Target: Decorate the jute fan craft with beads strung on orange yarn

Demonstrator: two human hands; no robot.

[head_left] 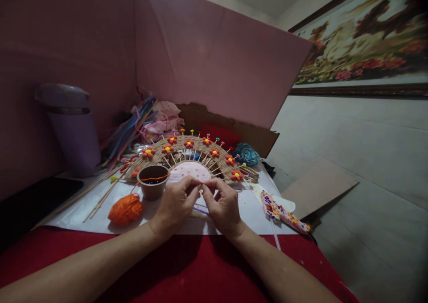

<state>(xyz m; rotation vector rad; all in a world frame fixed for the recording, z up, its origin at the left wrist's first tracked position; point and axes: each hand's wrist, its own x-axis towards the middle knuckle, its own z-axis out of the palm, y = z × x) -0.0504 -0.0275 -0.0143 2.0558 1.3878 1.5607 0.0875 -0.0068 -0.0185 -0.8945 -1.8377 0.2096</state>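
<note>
My left hand [179, 203] and my right hand [223, 204] meet at the fingertips in front of the craft piece. Both are closed in a pinch, and whatever sits between them is too small to make out. Just behind stands a fan-shaped woven craft [182, 143], its arch of twine dotted with red and yellow flowers and tipped with coloured beads. Its pale half-round centre with pink dots [190, 171] is partly hidden by my fingers. To the left is a brown cup [153, 188] with orange yarn across its rim, leading to an orange yarn ball [125, 210].
Thin wooden sticks [103, 199] lie at left, near a purple tumbler [74, 133]. Coloured pipe cleaners [130, 127] and pink cloth [163, 121] pile up behind. A blue yarn ball [246, 154] and a flower-patterned wrapped item [284, 214] lie to the right. White sheet covers part of the red cloth [187, 267].
</note>
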